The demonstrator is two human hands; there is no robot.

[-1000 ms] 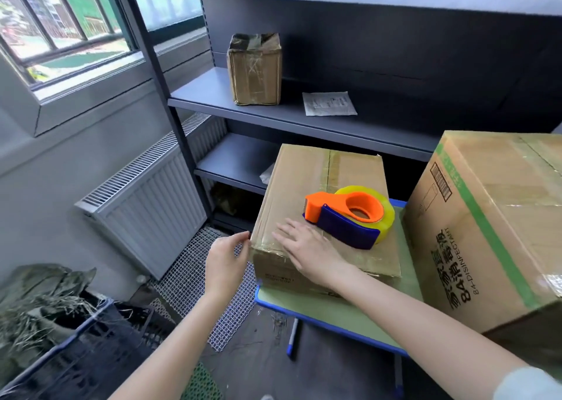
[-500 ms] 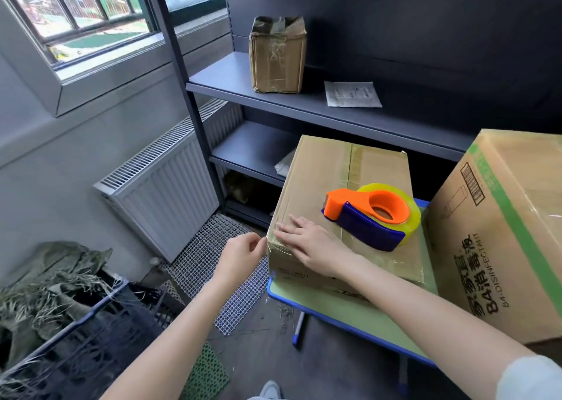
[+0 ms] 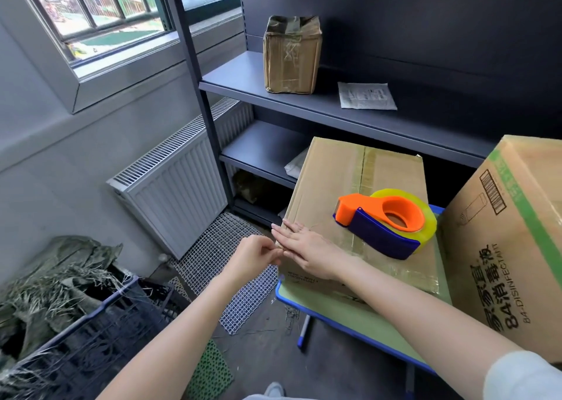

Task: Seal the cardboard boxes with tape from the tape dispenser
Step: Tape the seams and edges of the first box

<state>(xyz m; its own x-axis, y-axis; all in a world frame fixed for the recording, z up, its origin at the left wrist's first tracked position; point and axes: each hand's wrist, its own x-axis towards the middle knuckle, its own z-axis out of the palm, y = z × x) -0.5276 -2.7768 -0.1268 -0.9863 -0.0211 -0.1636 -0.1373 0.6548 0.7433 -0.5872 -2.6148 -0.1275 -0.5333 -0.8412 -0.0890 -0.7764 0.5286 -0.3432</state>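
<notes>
Box (image 3: 343, 186) lies flat on the table (image 3: 331, 307), its flaps closed, just beside the big box (image 3: 517, 247) on the right.

Head view: glossy tape (image 3: 366, 168) runs down the box's centre seam, and a second shiny band crosses the near end, so the sealing of this box looks almost done. The dispenser (image 3: 386, 220) rests on the lid, in nobody's grasp. The right hand (image 3: 307, 247) lies flat on the near-left corner, fingers straight and close together, pressing down. The left hand (image 3: 255, 256) is at the corner's edge, thumb and fingertips pinched together, seemingly on a loose tape end, though clear tape is hard to see there.

What looks left is smoothing that end down the side. The big box shows tape on top; whether it is fully sealed cannot be told. A small box (image 3: 292, 56) on the shelf (image 3: 240, 77) looks wrapped.
</notes>
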